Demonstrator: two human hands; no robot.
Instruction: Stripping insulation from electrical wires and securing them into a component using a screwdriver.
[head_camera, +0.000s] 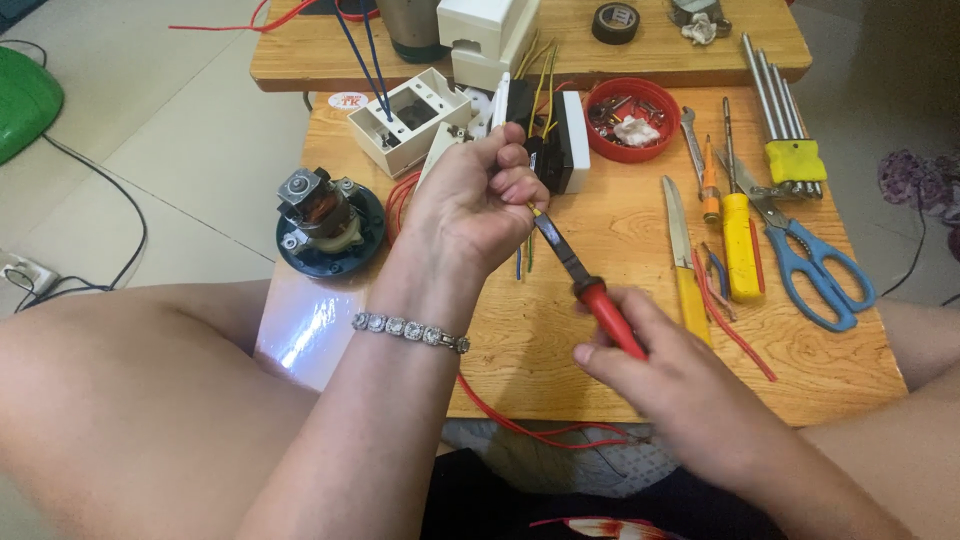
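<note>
A low wooden table (600, 260) stands on a pale tiled floor, crowded with tools, and the person sits right up against its near edge.

At the centre of the view the left hand (470, 205) is closed in a fist around a yellow wire (541, 100), pinching its end just where it leaves the fingers; the wire runs up toward twelve o'clock into a white and black switch block (545, 130). The right hand (660, 375), down at five o'clock, is wrapped around the red handle of a pair of pliers (590, 285), whose dark nose points up and touches the wire end at the left fingers. Whether the nose is closed on the wire I cannot tell.

The wire looks thin, light and springy, likely to slip from a loose pinch, so holding it close to the end, as now, seems right. The pliers are stiff and are best held by the handle.

Around them: a small electric motor (325, 215) on a round dark base at nine o'clock, an open white box (410, 120) at eleven, a red lid (632, 120) full of screws at one o'clock. At three o'clock lie a knife (682, 260), a yellow screwdriver (740, 240) and blue scissors (815, 265). A red wire (530, 425) loops off the near edge.
</note>
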